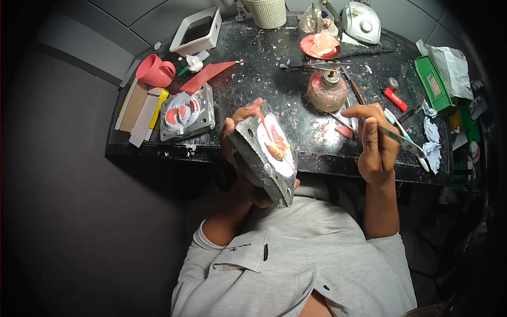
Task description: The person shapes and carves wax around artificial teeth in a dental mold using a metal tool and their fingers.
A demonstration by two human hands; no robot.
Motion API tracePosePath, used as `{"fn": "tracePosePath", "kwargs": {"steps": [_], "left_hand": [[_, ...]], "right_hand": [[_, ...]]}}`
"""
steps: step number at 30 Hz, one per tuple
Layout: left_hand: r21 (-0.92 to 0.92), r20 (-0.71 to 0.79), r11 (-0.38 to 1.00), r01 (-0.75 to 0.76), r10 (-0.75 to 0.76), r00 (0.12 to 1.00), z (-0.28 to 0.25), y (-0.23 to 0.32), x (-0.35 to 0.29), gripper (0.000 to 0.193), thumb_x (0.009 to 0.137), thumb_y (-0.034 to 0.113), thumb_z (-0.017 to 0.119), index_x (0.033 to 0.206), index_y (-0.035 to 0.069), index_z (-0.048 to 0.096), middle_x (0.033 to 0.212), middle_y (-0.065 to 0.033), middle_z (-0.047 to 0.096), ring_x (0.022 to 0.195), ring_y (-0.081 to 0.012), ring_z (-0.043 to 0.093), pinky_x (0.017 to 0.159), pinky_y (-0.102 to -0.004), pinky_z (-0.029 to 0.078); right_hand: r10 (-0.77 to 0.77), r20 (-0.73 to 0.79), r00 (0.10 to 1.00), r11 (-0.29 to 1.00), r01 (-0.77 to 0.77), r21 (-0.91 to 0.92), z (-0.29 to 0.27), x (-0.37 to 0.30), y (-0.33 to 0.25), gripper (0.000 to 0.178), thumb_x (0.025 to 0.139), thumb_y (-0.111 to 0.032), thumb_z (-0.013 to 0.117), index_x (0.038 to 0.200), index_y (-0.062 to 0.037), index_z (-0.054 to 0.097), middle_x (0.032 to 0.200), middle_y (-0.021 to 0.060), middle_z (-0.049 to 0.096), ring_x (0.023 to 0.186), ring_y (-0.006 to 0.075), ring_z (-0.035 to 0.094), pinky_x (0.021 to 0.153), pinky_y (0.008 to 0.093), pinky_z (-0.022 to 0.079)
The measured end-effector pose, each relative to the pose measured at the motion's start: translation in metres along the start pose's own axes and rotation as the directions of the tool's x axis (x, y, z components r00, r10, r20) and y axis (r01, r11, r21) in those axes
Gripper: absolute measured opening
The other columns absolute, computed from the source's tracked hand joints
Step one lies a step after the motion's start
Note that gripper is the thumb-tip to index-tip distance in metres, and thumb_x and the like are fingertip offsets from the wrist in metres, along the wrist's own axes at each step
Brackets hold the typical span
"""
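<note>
My left hand [243,113] grips a grey metal dental flask half [252,153] in front of the table's edge, tilted on its side. White plaster [285,165] fills the flask, with pink wax and a row of yellowish teeth [277,151] set in it. To the right, my right hand [377,142] is closed around a flat metal tool like a wax knife [398,138], apart from the flask. A second flask half [206,119] with plaster and pink wax lies on the table at the left.
A glass spirit burner [327,95] stands mid-table, with a red lighter [395,99] and a toothbrush [406,134] to its right. Behind are a dish of pink wax sheets [322,45] and a white tray [196,31]. A pink mug [156,71] sits at the left.
</note>
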State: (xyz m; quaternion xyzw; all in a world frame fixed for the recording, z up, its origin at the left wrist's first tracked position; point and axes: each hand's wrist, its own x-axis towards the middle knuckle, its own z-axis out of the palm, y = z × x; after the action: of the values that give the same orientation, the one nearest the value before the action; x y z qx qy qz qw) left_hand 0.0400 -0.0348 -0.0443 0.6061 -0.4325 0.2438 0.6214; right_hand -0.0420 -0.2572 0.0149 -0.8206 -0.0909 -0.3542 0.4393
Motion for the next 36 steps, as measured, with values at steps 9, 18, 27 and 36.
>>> {"fn": "tracePosePath", "kwargs": {"steps": [9,18,27,36], "left_hand": [[-0.008,0.01,1.0,0.028,-0.028,1.0,-0.002,0.005,-0.001,0.125,0.069,0.046,0.086,0.161,0.011,0.009,0.149,-0.0209,0.035,0.138,-0.0391,0.04,0.117,-0.061,0.03],[-0.069,0.002,0.992,0.107,-0.107,0.994,0.002,0.006,-0.002,0.118,0.07,0.037,0.086,0.16,0.011,0.015,0.152,-0.0194,0.035,0.141,-0.0391,0.038,0.118,-0.0585,0.031],[-0.178,0.005,0.955,0.237,-0.239,0.971,-0.002,0.01,-0.002,0.112,0.07,0.027,0.086,0.159,0.01,0.02,0.155,-0.0178,0.034,0.144,-0.039,0.037,0.12,-0.0559,0.031],[-0.464,0.154,0.741,0.485,-0.472,0.868,-0.01,0.034,0.007,0.111,0.067,0.017,0.085,0.159,0.009,0.024,0.156,-0.0168,0.034,0.147,-0.0431,0.034,0.118,-0.0596,0.032]], "right_hand": [[-0.006,-0.001,1.0,1.0,0.006,0.008,0.001,0.0,-0.001,0.033,0.109,-0.014,0.045,0.098,0.0053,0.07,0.088,0.0143,0.071,0.067,0.021,0.048,0.067,0.0348,0.04],[-0.048,0.006,0.999,0.999,0.048,-0.01,-0.003,0.001,0.001,0.034,0.108,-0.015,0.046,0.097,0.0052,0.071,0.088,0.0145,0.071,0.067,0.0216,0.049,0.068,0.0359,0.04],[-0.043,0.021,0.999,0.999,0.044,-0.018,-0.002,0.002,0.001,0.035,0.109,-0.018,0.047,0.097,0.0038,0.072,0.074,0.0109,0.064,0.065,0.0206,0.048,0.068,0.0354,0.038],[-0.044,-0.003,0.999,0.999,0.044,0.011,0.002,0.001,0.001,0.036,0.109,-0.018,0.046,0.096,0.0037,0.071,0.071,0.0106,0.061,0.064,0.0204,0.048,0.068,0.0358,0.038]]}}
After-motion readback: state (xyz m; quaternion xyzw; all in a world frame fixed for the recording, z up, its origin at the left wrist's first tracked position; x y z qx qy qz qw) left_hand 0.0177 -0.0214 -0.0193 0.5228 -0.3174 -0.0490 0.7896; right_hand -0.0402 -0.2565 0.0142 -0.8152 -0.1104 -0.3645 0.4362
